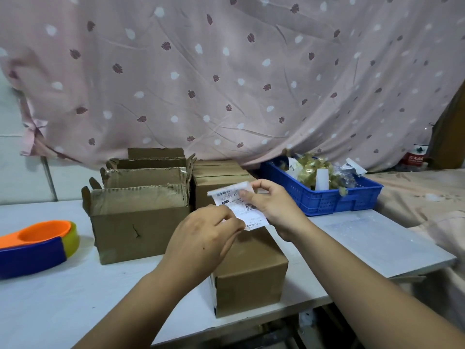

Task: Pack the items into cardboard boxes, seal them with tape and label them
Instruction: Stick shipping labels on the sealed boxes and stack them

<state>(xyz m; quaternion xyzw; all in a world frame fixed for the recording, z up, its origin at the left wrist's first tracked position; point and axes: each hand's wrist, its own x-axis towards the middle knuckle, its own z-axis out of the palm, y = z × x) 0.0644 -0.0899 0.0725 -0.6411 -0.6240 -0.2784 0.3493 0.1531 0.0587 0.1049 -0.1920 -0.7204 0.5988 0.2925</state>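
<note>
White and printed, the paper shipping label point(240, 206) is held in the air between both hands; its dark text and code patch are too small and blurred to read. The left hand point(206, 238) pinches the label's lower left edge, though its fingertips are mostly hidden behind the back of the hand. The right hand point(273, 210) pinches the upper right part, thumb on the printed face and fingers curled behind the top corner.

The label hangs tilted just above a closed brown cardboard box point(251, 273) at the front of the white desk point(75, 303). The hands and forearms cover much of this box's top.

To the left stands a row of open brown cardboard boxes point(138, 220) with flaps up, one behind another; their insides cannot be seen. A second closed cardboard box point(219, 181) sits behind the label.

At the right, a blue plastic crate point(327, 200) holds gold-wrapped items point(309, 170) and clear bags that are jumbled and hard to tell apart. An orange, blue and yellow tape dispenser point(32, 245) lies on the desk and is cut off by the left edge. A pink leaf-patterned curtain point(226, 71) hangs behind, partly covering a red-labelled bottle point(415, 154).
</note>
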